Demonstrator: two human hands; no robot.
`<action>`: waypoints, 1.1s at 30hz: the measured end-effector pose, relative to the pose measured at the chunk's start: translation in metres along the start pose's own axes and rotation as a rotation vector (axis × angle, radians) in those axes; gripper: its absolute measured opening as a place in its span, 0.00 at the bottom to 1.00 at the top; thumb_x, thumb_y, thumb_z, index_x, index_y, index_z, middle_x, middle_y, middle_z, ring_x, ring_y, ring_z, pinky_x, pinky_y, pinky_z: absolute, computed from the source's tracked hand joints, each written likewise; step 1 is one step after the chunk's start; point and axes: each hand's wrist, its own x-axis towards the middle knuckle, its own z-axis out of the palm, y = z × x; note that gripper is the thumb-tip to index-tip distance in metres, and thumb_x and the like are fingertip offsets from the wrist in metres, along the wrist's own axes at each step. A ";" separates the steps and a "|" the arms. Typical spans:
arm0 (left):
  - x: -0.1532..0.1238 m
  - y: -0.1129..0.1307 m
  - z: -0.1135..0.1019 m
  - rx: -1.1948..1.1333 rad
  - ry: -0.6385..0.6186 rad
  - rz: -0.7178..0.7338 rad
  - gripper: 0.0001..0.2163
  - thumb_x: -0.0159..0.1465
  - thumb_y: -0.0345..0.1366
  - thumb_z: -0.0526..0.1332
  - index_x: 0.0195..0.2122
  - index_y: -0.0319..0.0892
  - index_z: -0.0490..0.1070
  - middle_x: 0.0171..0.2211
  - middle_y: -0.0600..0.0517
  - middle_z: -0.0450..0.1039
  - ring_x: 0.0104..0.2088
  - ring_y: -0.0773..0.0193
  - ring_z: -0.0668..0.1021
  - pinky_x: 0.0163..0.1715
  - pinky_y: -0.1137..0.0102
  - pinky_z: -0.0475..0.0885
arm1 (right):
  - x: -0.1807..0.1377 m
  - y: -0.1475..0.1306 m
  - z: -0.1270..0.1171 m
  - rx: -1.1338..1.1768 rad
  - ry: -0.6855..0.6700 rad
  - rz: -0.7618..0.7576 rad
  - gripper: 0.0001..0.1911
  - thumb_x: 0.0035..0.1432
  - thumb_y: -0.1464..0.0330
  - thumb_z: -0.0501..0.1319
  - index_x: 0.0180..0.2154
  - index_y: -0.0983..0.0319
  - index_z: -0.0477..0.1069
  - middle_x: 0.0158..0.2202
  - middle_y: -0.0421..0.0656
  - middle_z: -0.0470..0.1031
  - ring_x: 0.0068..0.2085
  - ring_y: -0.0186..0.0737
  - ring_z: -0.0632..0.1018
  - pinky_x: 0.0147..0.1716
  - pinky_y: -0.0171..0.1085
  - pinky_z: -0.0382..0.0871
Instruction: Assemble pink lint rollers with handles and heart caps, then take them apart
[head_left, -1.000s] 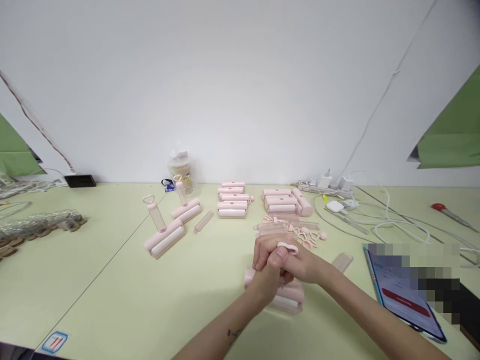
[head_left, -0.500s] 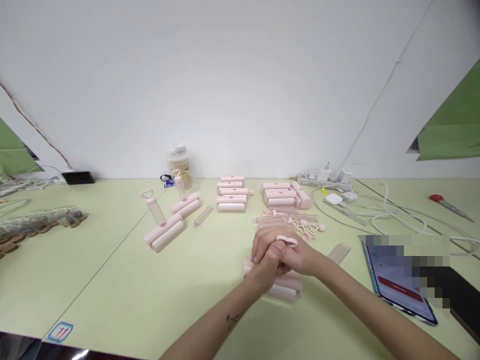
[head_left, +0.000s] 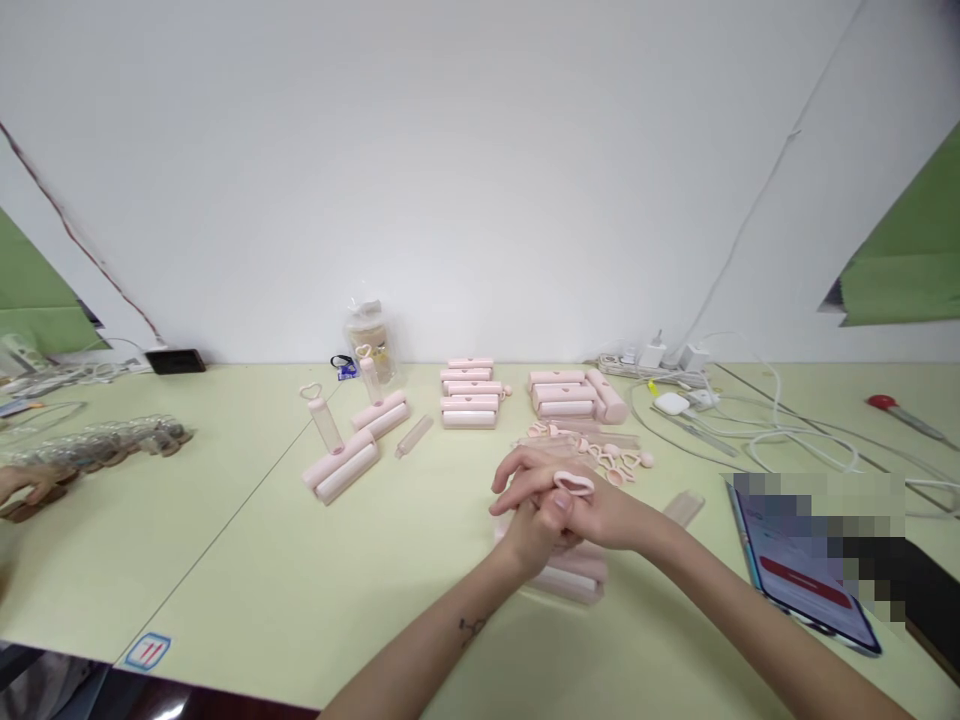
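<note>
My left hand [head_left: 536, 538] and my right hand [head_left: 600, 508] are clasped together above the table. A pale pink heart-shaped handle [head_left: 574, 484] sticks up between them, by my left thumb; whatever part of it lies inside the grip is hidden. The fingers of my right hand reach across my left hand and stretch out loosely to the left. Under the hands lies a pink case with a white roll [head_left: 570, 578], partly covered by them. A clear pinkish tube [head_left: 684, 508] lies to their right. Loose heart-shaped handles [head_left: 615, 465] and clear tubes lie just beyond them.
Pink cases with white rolls stand grouped at the back centre [head_left: 469, 405] and back right [head_left: 566, 400]. Heart-handled tubes [head_left: 326, 425] stand by two cases at left. A phone [head_left: 802, 570] and white cables [head_left: 780, 440] occupy the right. Another person's hand [head_left: 26, 485] is at far left.
My right hand's fingers have loosened and straightened from their wrap over my left hand. Another person's hand has come into view at far left. The view has shifted slightly.
</note>
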 end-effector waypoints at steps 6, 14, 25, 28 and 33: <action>0.001 -0.011 -0.005 -0.036 -0.090 0.045 0.29 0.42 0.67 0.53 0.14 0.43 0.54 0.09 0.60 0.48 0.12 0.75 0.53 0.12 0.74 0.46 | -0.004 -0.001 0.000 0.052 0.212 0.112 0.10 0.52 0.65 0.61 0.28 0.60 0.59 0.39 0.42 0.67 0.32 0.34 0.71 0.18 0.28 0.67; 0.004 -0.005 -0.008 -0.090 -0.134 0.013 0.36 0.43 0.72 0.43 0.23 0.39 0.65 0.12 0.57 0.56 0.12 0.72 0.58 0.12 0.75 0.52 | -0.021 0.015 0.009 0.179 0.431 0.116 0.17 0.56 0.54 0.55 0.33 0.62 0.68 0.29 0.41 0.69 0.18 0.30 0.72 0.15 0.32 0.69; 0.002 0.017 0.001 0.005 -0.084 -0.077 0.25 0.48 0.62 0.56 0.19 0.41 0.61 0.08 0.59 0.56 0.12 0.70 0.64 0.13 0.75 0.59 | -0.022 0.022 0.031 0.084 0.501 0.039 0.15 0.63 0.59 0.45 0.38 0.59 0.65 0.32 0.40 0.67 0.16 0.26 0.60 0.13 0.28 0.57; 0.002 0.016 0.004 0.004 -0.032 -0.104 0.21 0.50 0.56 0.57 0.19 0.43 0.56 0.10 0.62 0.49 0.11 0.74 0.57 0.11 0.77 0.52 | -0.022 0.020 0.030 0.066 0.482 -0.024 0.12 0.63 0.63 0.45 0.37 0.59 0.64 0.36 0.42 0.67 0.25 0.32 0.68 0.20 0.30 0.64; 0.000 0.014 0.004 0.001 0.001 -0.104 0.16 0.51 0.48 0.58 0.20 0.43 0.55 0.13 0.62 0.48 0.14 0.74 0.55 0.13 0.77 0.51 | -0.021 0.017 0.029 0.083 0.425 0.017 0.09 0.60 0.70 0.46 0.35 0.60 0.64 0.39 0.44 0.66 0.25 0.32 0.67 0.20 0.31 0.64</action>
